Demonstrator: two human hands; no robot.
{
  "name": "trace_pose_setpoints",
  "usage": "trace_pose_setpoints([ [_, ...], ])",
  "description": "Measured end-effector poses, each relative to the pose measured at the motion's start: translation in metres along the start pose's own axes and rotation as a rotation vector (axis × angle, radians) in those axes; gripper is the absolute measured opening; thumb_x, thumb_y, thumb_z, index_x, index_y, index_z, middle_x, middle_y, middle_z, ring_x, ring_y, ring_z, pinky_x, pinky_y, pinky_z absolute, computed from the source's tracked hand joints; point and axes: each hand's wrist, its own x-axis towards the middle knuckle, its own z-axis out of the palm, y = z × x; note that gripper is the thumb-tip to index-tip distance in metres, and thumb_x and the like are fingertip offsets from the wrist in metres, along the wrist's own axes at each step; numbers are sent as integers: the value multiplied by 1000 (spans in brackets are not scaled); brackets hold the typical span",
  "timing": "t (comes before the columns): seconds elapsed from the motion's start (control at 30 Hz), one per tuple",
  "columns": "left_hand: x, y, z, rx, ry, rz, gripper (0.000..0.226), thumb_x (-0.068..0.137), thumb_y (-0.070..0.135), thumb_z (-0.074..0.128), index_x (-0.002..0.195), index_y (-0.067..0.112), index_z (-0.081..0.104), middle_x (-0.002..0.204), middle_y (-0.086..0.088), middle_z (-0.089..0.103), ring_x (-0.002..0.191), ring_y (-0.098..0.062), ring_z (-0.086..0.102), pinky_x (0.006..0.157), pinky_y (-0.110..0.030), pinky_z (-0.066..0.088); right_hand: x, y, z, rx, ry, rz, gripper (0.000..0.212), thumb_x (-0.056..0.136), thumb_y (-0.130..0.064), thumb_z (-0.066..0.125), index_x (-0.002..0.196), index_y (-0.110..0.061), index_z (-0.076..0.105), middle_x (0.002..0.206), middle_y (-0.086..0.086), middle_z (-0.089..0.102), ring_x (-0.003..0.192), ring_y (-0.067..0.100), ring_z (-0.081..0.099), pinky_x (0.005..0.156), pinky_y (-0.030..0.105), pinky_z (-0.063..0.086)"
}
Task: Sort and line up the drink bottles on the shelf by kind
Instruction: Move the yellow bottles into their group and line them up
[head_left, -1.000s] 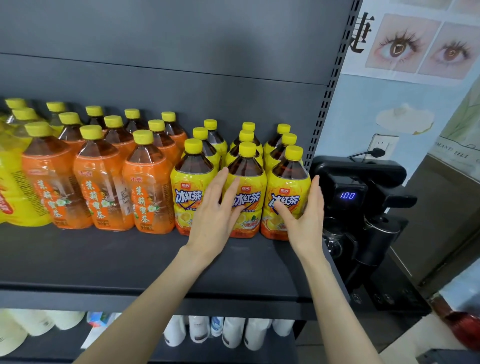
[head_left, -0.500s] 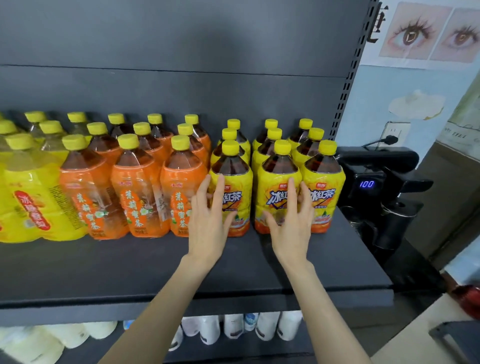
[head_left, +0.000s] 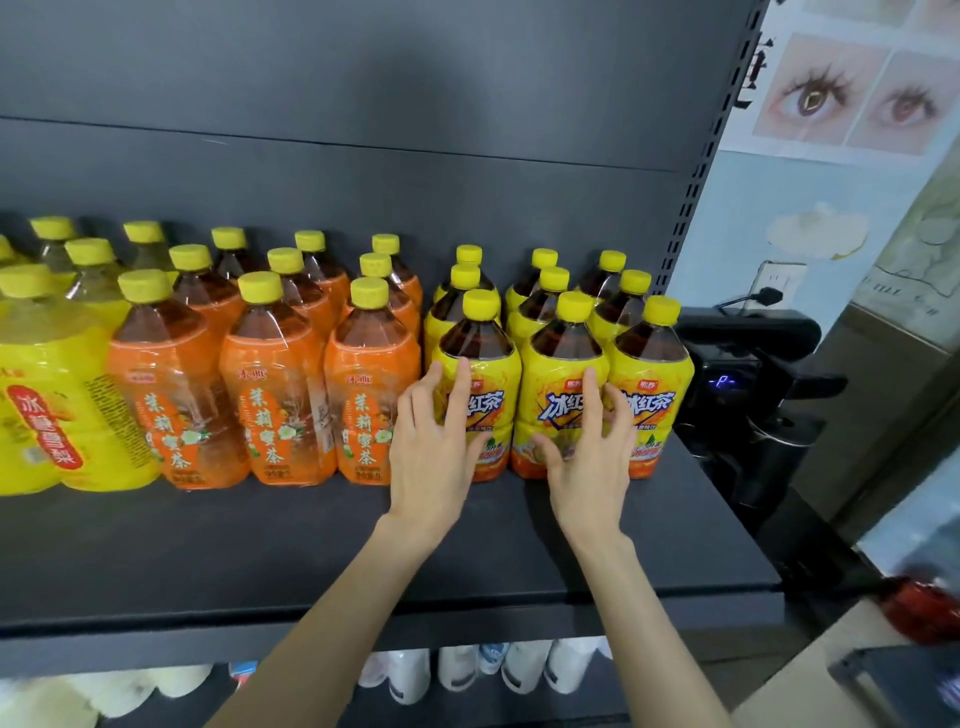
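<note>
L grip (head_left: 431, 447) released, flat fingers touching yellow-label btl (head_left: 479, 358) ahead. R grip (head_left: 587, 462) released, spread fingers on next btl (head_left: 563, 364); orange-label btls (head_left: 371, 395) just left of L grip.

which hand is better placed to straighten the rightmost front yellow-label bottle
Probably right. The right hand has fingers beside the rightmost front bottle; the left hand touches the leftmost yellow-label front bottle, farther away.
</note>
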Motion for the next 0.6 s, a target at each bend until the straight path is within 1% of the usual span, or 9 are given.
trace_pose_setpoints([
  [0.1, 6, -2, -16, -33, 56, 42, 57, 78, 23, 77, 127, 2, 56, 119, -25, 56, 101, -38, 57, 76, -44, 52, 2, -7, -6, 18, 56, -59, 83, 74, -20, 82, 143, -7, 39, 142, 21, 39, 126, 37, 37, 95, 47, 43],
  [0.2, 35, -7, -42, -82, 159, 113, 40, 85, 22, 70, 118, 2, 61, 114, -19, 58, 102, -33, 55, 81, -41, 47, 14, -25, -13, 70, 108, -203, 68, 76, -28, 80, 133, -3, 51, 136, 17, 49, 124, 31, 41, 102, 41, 35],
  [0.27, 68, -11, -60, -89, 160, 183, 34, 87, 21, 67, 115, 2, 62, 109, -18, 59, 101, -34, 54, 84, -43, 45, 28, -40, -16, 115, 58, -264, 58, 80, -35, 75, 127, -6, 58, 131, 11, 56, 123, 29, 46, 104, 39, 33],
  [0.3, 86, -13, -67, -87, 122, 208, 32, 88, 20, 65, 115, 2, 62, 107, -18, 59, 101, -35, 54, 86, -44, 44, 35, -47, -17, 133, 15, -282, 55, 80, -37, 73, 125, -7, 60, 130, 8, 57, 123, 26, 47, 104, 37, 31],
  [0.33, 105, -15, -73, -88, 54, 221, 31, 89, 21, 64, 115, 3, 62, 108, -17, 59, 102, -35, 53, 87, -43, 43, 42, -54, -17, 147, -31, -294, 53, 81, -37, 72, 124, -9, 61, 129, 6, 58, 123, 24, 47, 105, 36, 30],
  [0.4, 144, -22, -78, -98, -128, 237, 31, 90, 21, 62, 117, 6, 61, 111, -15, 58, 106, -32, 53, 91, -39, 41, 53, -65, -17, 189, -128, -292, 52, 83, -36, 72, 126, -11, 58, 130, 3, 59, 123, 20, 48, 104, 35, 34],
  [0.5, 189, -29, -75, -50, -430, 255, 35, 91, 22, 62, 122, 7, 60, 118, -15, 58, 109, -29, 55, 93, -32, 40, 65, -73, -14, 257, -253, -233, 59, 84, -39, 70, 135, -16, 50, 135, 1, 56, 125, 16, 49, 102, 29, 38],
  [0.53, 199, -30, -73, -44, -527, 248, 37, 91, 22, 63, 124, 8, 59, 121, -14, 59, 110, -26, 57, 93, -30, 41, 69, -75, -12, 276, -283, -212, 62, 84, -39, 70, 138, -17, 47, 137, 0, 55, 126, 17, 49, 104, 29, 39],
  [0.6, 215, -31, -66, -48, -703, 218, 40, 91, 23, 62, 128, 9, 57, 125, -10, 61, 113, -23, 58, 94, -27, 43, 74, -77, -10, 310, -329, -180, 67, 84, -37, 71, 142, -20, 42, 137, 2, 56, 126, 20, 51, 105, 38, 43],
])
